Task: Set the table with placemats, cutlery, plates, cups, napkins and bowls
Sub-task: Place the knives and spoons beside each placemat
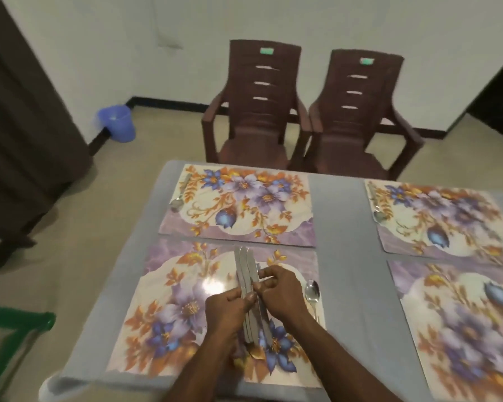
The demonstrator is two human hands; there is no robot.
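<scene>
Several floral placemats lie on the grey table (pixel 340 256). Above the near left placemat (pixel 169 317) my left hand (pixel 228 309) grips a bundle of metal table knives (pixel 246 271), blades pointing away from me. My right hand (pixel 279 288) pinches one knife of the bundle with its fingertips. A spoon (pixel 312 294) lies on the right edge of this placemat. Another spoon (pixel 178 198) rests on the left edge of the far left placemat (pixel 238 204). A third spoon (pixel 378 211) lies on the far right placemat (pixel 447 221). The near right placemat (pixel 462 323) shows no cutlery.
Two brown plastic chairs (pixel 259 111) (pixel 357 120) stand at the table's far side. A blue bucket (pixel 117 123) sits on the floor by the wall. A dark curtain (pixel 21 126) hangs at left, and a green frame (pixel 15 329) stands near the lower left.
</scene>
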